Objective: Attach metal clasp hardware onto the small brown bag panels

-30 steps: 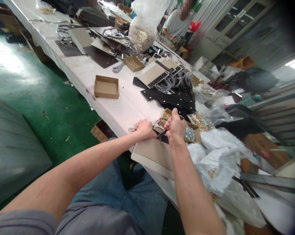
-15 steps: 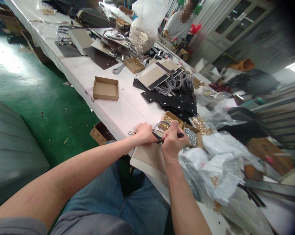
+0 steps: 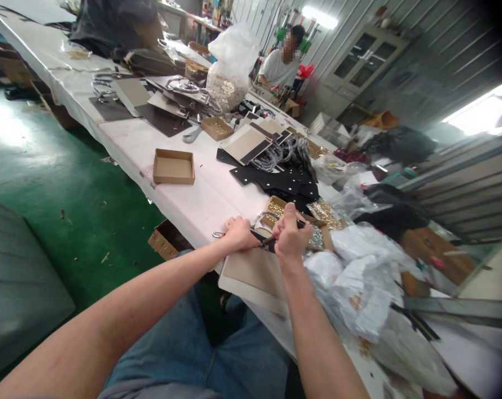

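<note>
Dark tool (image 3: 269,240) clenched in right hand (image 3: 291,235)

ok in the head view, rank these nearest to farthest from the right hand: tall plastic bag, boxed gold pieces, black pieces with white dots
1. Boxed gold pieces: just beyond the right hand, slightly left.
2. Black pieces with white dots: farther ahead.
3. Tall plastic bag: far ahead, to the left.
</note>
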The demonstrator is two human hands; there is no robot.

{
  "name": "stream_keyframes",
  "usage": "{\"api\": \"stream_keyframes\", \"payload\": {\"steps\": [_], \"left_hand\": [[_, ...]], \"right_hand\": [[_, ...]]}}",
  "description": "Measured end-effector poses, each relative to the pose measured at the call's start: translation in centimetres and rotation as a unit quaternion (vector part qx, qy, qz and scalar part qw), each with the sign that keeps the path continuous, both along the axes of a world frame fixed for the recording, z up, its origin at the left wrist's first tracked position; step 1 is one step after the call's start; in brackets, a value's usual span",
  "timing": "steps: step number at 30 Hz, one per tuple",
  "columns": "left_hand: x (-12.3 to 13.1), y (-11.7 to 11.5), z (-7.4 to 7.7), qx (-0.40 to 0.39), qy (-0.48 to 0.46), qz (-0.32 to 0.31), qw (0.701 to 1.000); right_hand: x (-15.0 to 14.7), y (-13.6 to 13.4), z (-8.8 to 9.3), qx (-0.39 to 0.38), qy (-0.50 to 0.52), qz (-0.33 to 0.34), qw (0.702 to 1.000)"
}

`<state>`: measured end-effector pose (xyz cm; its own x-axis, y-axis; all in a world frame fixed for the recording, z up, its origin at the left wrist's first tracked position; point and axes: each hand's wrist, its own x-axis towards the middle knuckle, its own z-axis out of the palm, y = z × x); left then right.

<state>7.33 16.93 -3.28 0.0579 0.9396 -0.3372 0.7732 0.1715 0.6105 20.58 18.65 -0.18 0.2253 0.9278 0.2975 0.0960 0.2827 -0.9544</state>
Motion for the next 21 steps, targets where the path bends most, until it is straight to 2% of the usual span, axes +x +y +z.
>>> {"api": "stream_keyframes", "payload": {"steps": [4,15,18,21], "left_hand": [[0.1,0.0,-0.2,0.002,-0.002,0.006,1.000],[-0.1,1.1,-1.1,-0.011,-0.005,-0.020,1.000],[-0.1,1.4,-1.5,0.007,-0.009,-0.016,1.000],[0.3,1.1,-1.5,0.030,-0.027,0.003,0.999]], "right_hand": [[-0.8,-0.4,-1.0,-0.003,-0.005,0.003,1.000],[-1.0,-2.0,-1.8,0.027,-0.089,-0.032,0.995],[-0.7,-2.4,-2.2,0.029,-0.085,-0.042,0.995],[-0.2,-1.5,-2.1,0.021,-0.055,-0.028,0.998]]}}
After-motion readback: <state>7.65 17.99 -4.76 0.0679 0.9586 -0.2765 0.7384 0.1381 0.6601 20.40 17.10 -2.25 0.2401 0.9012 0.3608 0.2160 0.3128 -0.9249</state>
